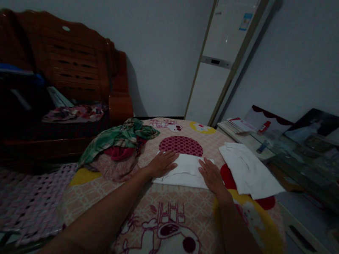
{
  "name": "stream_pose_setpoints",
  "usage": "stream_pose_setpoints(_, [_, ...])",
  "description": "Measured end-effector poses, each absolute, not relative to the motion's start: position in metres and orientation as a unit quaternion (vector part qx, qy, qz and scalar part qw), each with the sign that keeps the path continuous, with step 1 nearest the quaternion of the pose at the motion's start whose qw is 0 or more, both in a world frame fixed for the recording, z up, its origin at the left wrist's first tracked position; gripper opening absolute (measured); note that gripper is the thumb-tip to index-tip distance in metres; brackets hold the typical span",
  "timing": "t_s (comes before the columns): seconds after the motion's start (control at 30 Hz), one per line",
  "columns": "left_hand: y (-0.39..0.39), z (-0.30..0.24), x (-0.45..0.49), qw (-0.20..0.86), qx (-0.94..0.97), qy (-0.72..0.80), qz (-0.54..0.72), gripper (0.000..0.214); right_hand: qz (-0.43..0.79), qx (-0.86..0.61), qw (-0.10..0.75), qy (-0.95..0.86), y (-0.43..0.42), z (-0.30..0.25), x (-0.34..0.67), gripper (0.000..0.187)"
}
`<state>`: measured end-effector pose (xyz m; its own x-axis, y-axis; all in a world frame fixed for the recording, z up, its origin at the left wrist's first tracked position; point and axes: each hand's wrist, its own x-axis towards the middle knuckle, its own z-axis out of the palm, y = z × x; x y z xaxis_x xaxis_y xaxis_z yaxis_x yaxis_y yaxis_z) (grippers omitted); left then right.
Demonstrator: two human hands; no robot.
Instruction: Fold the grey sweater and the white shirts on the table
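A folded white cloth point(185, 171), perhaps a garment, lies flat on the round table with its patterned cover point(176, 207). My left hand point(163, 164) rests flat on its left end, fingers stretched out. On its right end lies my right hand point(211, 175), also flat with fingers extended. Neither hand grips the cloth. To the right, a second folded white cloth point(248, 169) sits at the table's edge. Left of my hands is a heap of clothes with a green plaid cloth point(116, 138) on top and a dusty pink cloth point(118, 166) below.
A wooden bench point(70, 60) with clothing on it stands at the left, near a woven seat point(10, 196). At the right is a glass-topped cabinet point(298, 164) carrying papers, a red bottle point(264, 127) and a photo. A tall air conditioner point(211, 86) stands behind.
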<state>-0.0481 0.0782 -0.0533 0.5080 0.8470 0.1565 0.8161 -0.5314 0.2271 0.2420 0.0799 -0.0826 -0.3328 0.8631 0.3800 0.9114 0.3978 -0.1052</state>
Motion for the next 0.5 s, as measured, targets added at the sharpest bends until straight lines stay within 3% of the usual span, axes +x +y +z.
stream_pose_setpoints(0.23, [0.075,-0.04,-0.046,0.027,0.856,0.48,0.19,0.056,-0.118,-0.53,0.242,-0.804,0.075,-0.075,0.241,0.046])
stream_pose_setpoints(0.5, [0.08,-0.054,-0.046,0.04,0.864,0.487,0.12,0.058,-0.097,-0.539,0.191,-0.815,0.074,-0.077,0.239,0.043])
